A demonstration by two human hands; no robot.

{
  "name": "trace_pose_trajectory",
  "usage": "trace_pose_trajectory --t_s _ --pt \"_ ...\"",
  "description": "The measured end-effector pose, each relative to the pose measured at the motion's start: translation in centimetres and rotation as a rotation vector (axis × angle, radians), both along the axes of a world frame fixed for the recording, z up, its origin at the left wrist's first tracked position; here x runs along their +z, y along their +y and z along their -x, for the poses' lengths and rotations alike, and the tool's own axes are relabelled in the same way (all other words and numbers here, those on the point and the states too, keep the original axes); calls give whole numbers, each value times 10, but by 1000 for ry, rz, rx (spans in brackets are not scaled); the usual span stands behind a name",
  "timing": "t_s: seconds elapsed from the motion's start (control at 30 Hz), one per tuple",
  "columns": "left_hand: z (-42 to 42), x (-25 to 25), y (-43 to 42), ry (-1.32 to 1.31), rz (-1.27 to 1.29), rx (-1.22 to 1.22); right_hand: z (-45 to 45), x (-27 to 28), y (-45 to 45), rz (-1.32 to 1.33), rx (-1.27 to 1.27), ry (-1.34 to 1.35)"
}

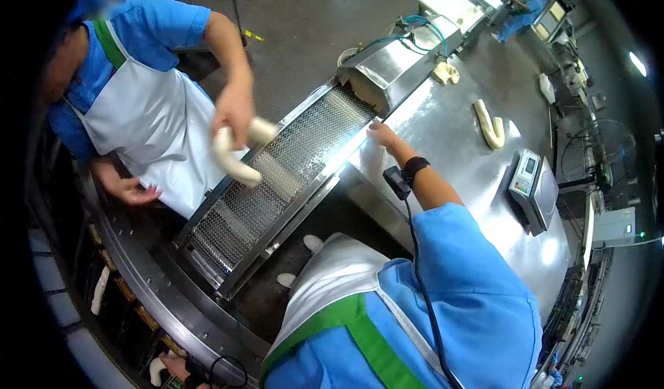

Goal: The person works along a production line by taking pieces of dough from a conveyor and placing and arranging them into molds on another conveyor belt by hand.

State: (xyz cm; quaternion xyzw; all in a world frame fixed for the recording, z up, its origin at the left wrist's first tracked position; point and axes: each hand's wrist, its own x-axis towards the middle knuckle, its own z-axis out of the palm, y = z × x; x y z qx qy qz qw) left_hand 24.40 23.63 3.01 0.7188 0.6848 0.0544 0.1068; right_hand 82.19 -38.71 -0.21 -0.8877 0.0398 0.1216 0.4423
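Note:
My right hand rests with curled fingers on the metal side rail of a mesh conveyor, beside the steel table. There is a black band on that wrist. At the lower left edge, my left hand is partly cut off and closed on a pale dough strip by a lower rack. Across the mesh belt, a co-worker's hand carries a bent dough strip, blurred by motion. The co-worker's other hand is open and holds nothing.
A U-shaped dough strip and a smaller dough piece lie on the steel table near a digital scale. A metal hood covers the belt's far end. Another dough strip lies lower left. A curved steel rim runs below.

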Motion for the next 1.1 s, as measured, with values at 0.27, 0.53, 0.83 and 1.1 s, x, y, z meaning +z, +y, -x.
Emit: trace_pose_trajectory --t_s 0.27,0.53,0.83,1.1 --pt "-2 -9 -10 -246 -32 114 -1 8 -11 -155 94 154" --pt "11 -13 -20 -277 -43 142 16 2 0 -178 68 163" --pt "24 -16 -31 -355 -42 183 3 -11 0 181 212 12" --pt "59 4 -59 -552 -168 334 15 -3 24 484 412 -272"
